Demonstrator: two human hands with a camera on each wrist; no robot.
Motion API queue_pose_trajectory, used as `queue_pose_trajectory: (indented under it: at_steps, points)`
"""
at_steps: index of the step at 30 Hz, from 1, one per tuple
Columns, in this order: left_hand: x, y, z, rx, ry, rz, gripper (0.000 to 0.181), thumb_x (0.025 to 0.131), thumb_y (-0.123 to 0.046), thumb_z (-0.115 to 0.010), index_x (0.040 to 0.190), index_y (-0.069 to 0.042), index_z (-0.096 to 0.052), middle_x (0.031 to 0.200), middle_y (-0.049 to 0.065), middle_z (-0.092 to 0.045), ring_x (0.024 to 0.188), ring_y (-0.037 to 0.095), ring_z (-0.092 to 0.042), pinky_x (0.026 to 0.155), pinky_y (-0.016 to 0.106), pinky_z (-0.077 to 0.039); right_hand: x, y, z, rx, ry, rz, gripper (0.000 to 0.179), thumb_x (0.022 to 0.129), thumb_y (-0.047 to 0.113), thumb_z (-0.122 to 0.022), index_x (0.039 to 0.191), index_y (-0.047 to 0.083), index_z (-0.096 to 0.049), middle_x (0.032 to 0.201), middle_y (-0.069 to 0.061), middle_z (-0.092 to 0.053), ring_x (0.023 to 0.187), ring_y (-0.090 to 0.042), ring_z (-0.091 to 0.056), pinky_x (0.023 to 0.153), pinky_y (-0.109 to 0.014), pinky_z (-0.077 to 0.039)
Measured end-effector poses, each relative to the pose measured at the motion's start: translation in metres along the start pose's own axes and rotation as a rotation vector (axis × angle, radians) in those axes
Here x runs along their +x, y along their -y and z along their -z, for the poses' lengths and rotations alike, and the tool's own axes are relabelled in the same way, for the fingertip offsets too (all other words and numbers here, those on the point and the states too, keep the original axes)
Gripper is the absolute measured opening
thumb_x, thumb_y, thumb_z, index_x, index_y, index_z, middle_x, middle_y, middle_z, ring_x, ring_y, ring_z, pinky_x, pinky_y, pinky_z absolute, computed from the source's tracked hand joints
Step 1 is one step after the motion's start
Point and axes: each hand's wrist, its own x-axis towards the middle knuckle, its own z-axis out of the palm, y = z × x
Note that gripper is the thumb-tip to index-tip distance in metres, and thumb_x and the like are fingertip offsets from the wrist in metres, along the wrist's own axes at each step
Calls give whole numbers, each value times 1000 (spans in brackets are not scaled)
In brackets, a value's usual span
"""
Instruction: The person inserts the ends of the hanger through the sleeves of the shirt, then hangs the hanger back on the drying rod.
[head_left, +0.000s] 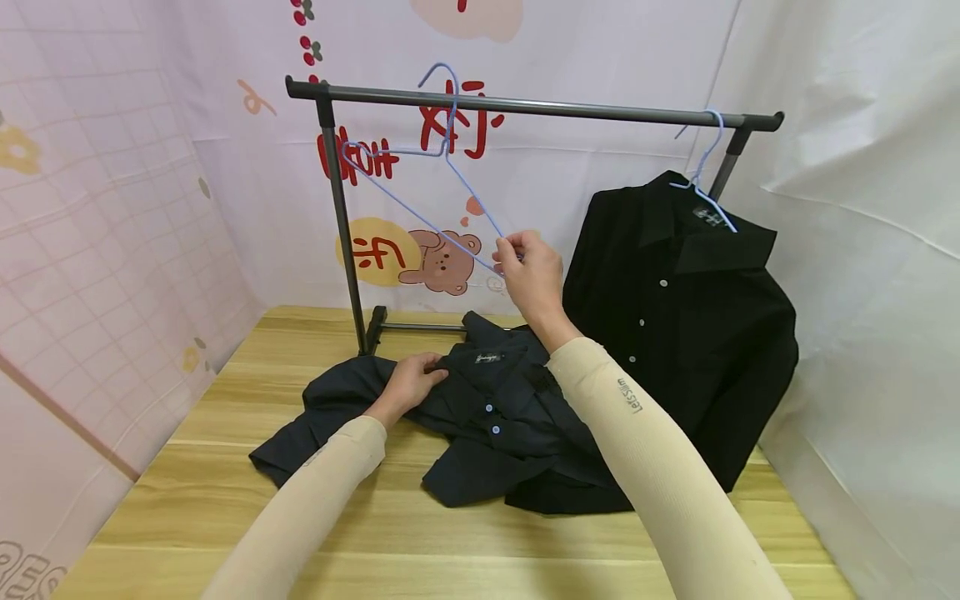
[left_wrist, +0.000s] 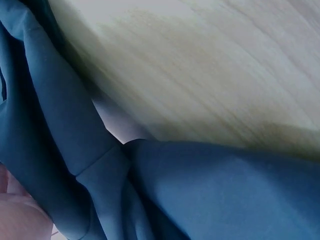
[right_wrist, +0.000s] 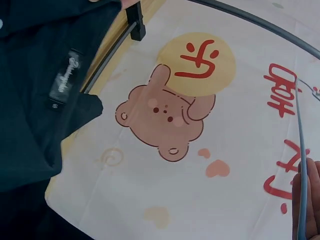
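Note:
My right hand [head_left: 534, 275] is raised in front of the rack and grips one corner of a blue wire hanger [head_left: 474, 197]. The hanger tilts, its hook up by the rail and its other corner pointing left. Below, a dark buttoned shirt [head_left: 517, 442] lies rumpled on the table, with its neck label showing. My left hand [head_left: 411, 385] pinches this shirt at the collar's left side. In the left wrist view, dark cloth folds [left_wrist: 55, 110] fill the lower part, with part of the hand [left_wrist: 22, 215] at the corner. The right wrist view shows the hanger wire [right_wrist: 303, 170] along the fingers.
A dark metal clothes rack [head_left: 555, 107] stands at the back of the wooden table [head_left: 420, 550]. At its right end a black shirt [head_left: 675, 350] hangs on another blue hanger [head_left: 722, 133]. Printed cloth [head_left: 247, 192] covers the wall behind.

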Motion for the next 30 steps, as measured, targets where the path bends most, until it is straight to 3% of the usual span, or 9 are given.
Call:
queue_pose_trajectory:
  at_steps: [7,14,23,30]
  points:
    - [0,-1,1,-24,23,11,45,103,-21,-58,143,-2,-52,139,18,-56,128,34,-52,104,48,-43,-11,-25,14,73,-58,43,24,102,26,-59,100,3,-68,90,-8,-75,77,-17,-73,76,-29,-57]
    - [1,-3,3,-43,35,7,48,105,-25,-53,146,-3,-47,144,17,-51,133,33,-48,107,47,-39,-29,-63,42,103,-75,38,25,101,23,-60,102,0,-68,91,-12,-74,77,-22,-74,75,-28,-57]
    - [6,-2,2,-97,1,16,40,104,-27,-56,139,-8,-57,137,14,-58,126,32,-53,103,48,-43,-60,-120,80,124,-30,-15,28,101,23,-60,103,-4,-66,93,-18,-73,78,-28,-73,72,-21,-56]
    - [12,-2,1,-191,-4,53,37,104,-27,-56,136,-10,-59,133,11,-60,123,31,-54,102,48,-42,-78,-147,108,66,66,-75,29,102,24,-59,102,-4,-66,95,-20,-73,72,-12,-73,68,-20,-55]
